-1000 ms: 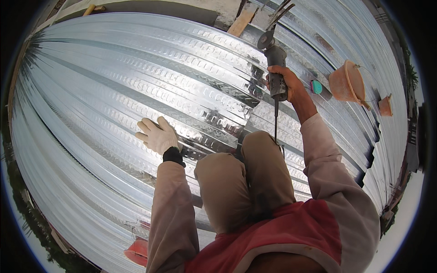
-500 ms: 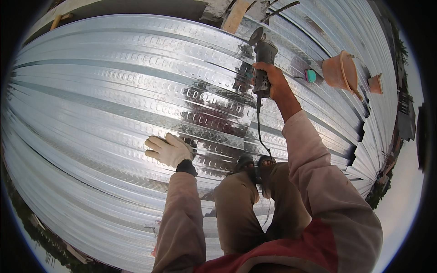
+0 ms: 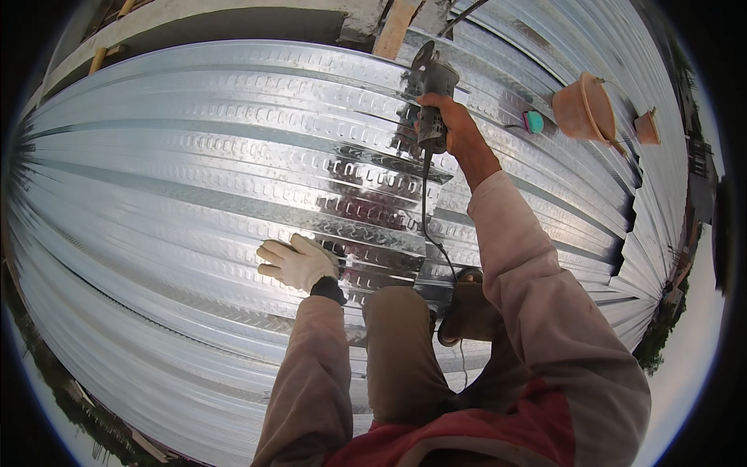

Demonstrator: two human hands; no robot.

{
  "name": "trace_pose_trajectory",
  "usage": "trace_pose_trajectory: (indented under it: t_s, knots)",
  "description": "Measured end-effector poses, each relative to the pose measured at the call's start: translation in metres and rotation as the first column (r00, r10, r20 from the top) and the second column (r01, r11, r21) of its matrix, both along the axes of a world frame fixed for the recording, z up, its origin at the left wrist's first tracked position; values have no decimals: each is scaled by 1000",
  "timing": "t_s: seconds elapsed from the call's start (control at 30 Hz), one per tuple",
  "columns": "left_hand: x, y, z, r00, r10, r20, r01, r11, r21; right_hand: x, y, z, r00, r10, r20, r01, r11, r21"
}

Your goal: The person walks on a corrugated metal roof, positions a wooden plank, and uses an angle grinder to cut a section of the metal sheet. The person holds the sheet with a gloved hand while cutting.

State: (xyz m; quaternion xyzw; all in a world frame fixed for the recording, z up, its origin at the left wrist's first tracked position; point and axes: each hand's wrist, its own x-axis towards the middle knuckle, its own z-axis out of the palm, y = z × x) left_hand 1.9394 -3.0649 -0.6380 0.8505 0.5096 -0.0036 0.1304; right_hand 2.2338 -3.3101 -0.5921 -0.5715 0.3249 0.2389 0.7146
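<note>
Right hand (image 3: 461,131) wraps snugly round angle grinder (image 3: 440,81).
Gloved left hand (image 3: 300,265) spreads open over ridged metal sheeting (image 3: 194,144), contact unclear; cord (image 3: 426,198) best kept clear of disc (image 3: 423,54).

Outdoor work site in daylight. The floor consists of ribbed galvanized steel decking (image 3: 156,152), its long parallel ribs embossed with rows of short raised marks and bowed by the fisheye lens. Bright glare lies across the middle of the decking, beside dark mirrored patches. Along the upper edge runs a grey concrete beam (image 3: 233,29), with a timber plank (image 3: 395,31) near its right end and a short wooden stub (image 3: 98,60) toward its left. Beyond the decking's right margin stand green foliage (image 3: 656,350) and pale sky (image 3: 692,327); darker vegetation (image 3: 39,362) borders the lower left.
</note>
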Motion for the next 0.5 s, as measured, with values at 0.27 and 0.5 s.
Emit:
trace_pose_trajectory:
  t_s: [0.27, 0.5]
  knots:
    - [-3, 3, 1, 1000, -12, -26, 10, 999, -50, 5, 9, 5, 998, 66, 12, -64, 992, -110]
    - [-11, 4, -11, 999, -33, -43, 35, 998, 46, 12, 6, -12, 998, 49, 26, -46, 990, -130]
